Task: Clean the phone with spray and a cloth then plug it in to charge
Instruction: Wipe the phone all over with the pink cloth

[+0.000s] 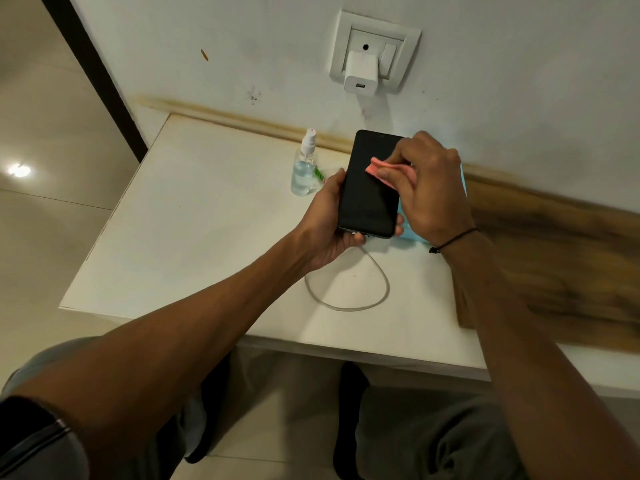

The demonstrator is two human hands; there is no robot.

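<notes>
My left hand [329, 223] grips a black phone [367, 202] by its lower end, screen up, above the white table [207, 220]. With a small pink cloth [375, 167] pinched in its fingers, my right hand [429, 188] presses the cloth on the upper part of the screen. A clear spray bottle [306, 164] with a white nozzle stands just left of the phone. The white charging cable [349, 289] lies looped on the table below my hands. A white charger [360, 76] sits in the wall socket [374, 53], its USB port empty.
A light blue object [412, 230] lies on the table under my right hand, mostly hidden. A wooden board [554, 265] covers the table's right side. Tiled floor lies to the left, and my knees show below the table's front edge.
</notes>
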